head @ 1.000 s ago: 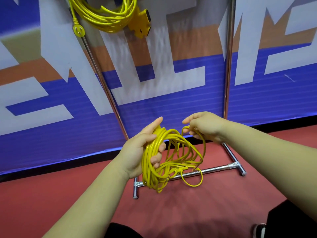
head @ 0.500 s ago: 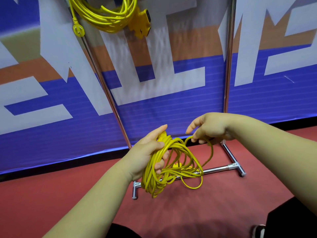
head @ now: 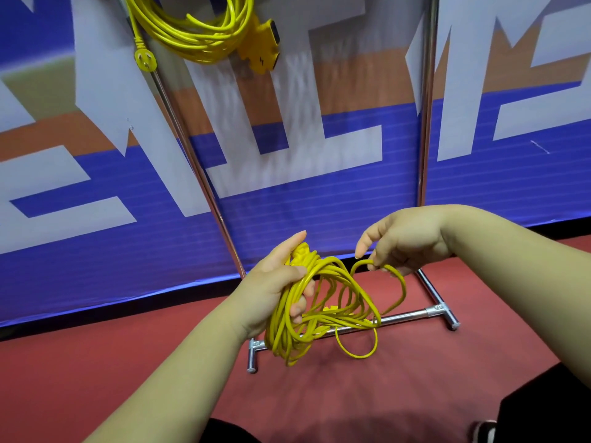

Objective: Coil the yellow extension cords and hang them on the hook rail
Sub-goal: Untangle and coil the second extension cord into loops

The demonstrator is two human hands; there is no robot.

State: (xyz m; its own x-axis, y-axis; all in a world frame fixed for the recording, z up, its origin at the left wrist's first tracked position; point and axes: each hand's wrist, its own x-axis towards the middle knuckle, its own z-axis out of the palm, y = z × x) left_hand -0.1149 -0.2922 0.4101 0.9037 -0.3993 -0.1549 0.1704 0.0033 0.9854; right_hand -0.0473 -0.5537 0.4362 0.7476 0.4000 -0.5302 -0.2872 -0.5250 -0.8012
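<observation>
My left hand [head: 275, 289] grips a bundle of loops of a yellow extension cord [head: 323, 308] in front of me, thumb up along the top. To its right, my right hand [head: 406, 241] pinches one loose loop of the same cord with curled fingers. A free loop dangles below, near the floor. A second yellow cord [head: 198, 30], coiled, hangs at the top of the metal rack [head: 204, 183], with its plug [head: 145, 59] dangling left and its socket block [head: 262, 46] to the right. The hook rail itself is out of view above.
The rack's chrome uprights [head: 425, 123] rise in front of a blue, white and orange banner wall [head: 319, 203]. Its base bar and feet [head: 412, 314] lie on the red floor [head: 351, 394] just beyond the cord. My dark trousers and a shoe [head: 483, 431] show at the bottom.
My right hand has moved right and slightly down, drawing one loop outward from the bundle. My left hand has shifted slightly right, keeping its grip on the coils.
</observation>
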